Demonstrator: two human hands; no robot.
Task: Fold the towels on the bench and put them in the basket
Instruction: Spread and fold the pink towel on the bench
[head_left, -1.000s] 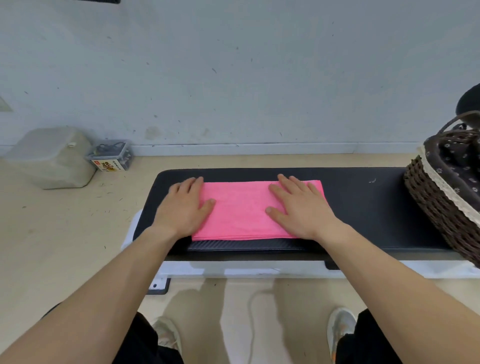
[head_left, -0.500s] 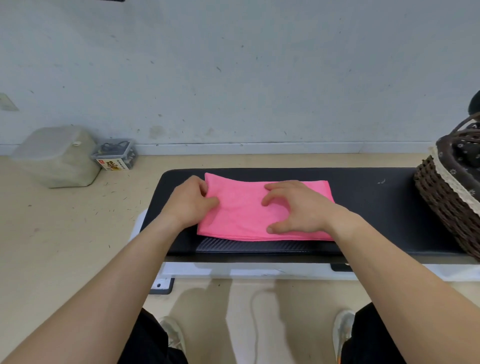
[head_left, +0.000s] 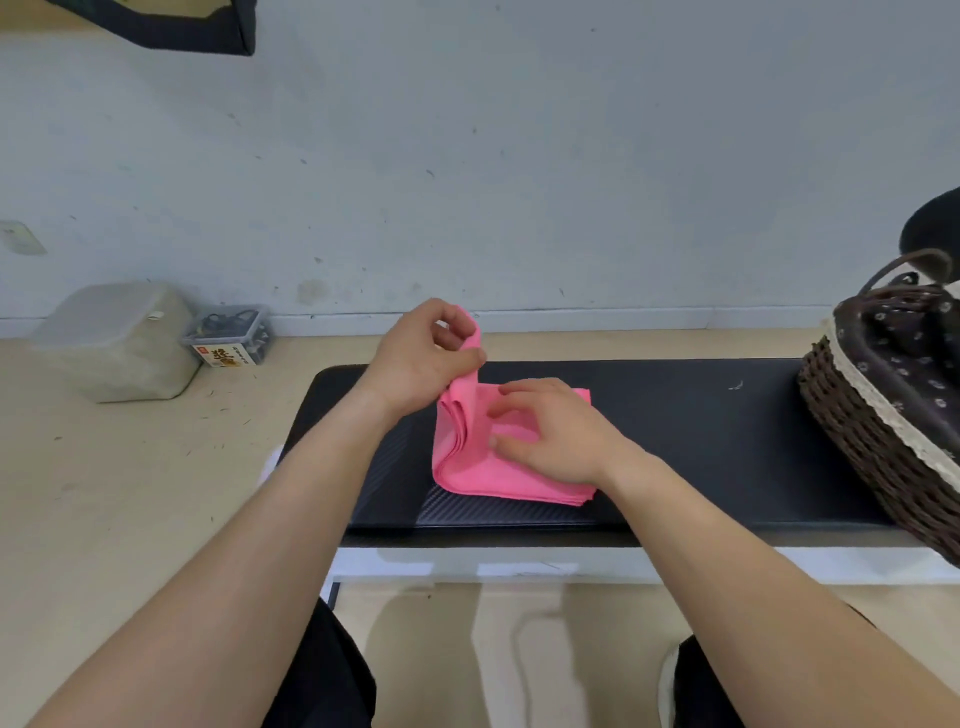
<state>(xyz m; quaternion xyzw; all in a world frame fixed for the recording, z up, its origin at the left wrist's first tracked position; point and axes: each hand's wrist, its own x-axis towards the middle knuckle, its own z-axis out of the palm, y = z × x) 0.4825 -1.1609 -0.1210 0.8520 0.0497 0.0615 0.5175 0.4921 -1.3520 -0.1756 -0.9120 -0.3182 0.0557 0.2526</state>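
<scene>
Your left hand (head_left: 422, 358) pinches the left end of the pink towel (head_left: 485, 479) between thumb and curled fingers, holding that end raised above the bench (head_left: 701, 441); the rest of the towel lies flat in folded layers on the black bench top, near its front edge; your right hand (head_left: 551, 437) rests on the flat part, fingers loosely spread and pressing down; the wicker basket (head_left: 878, 457), lined with dark flowered cloth, stands on the right end of the bench, well apart from the towel; two plastic boxes (head_left: 117, 343) sit on the floor by the wall.
</scene>
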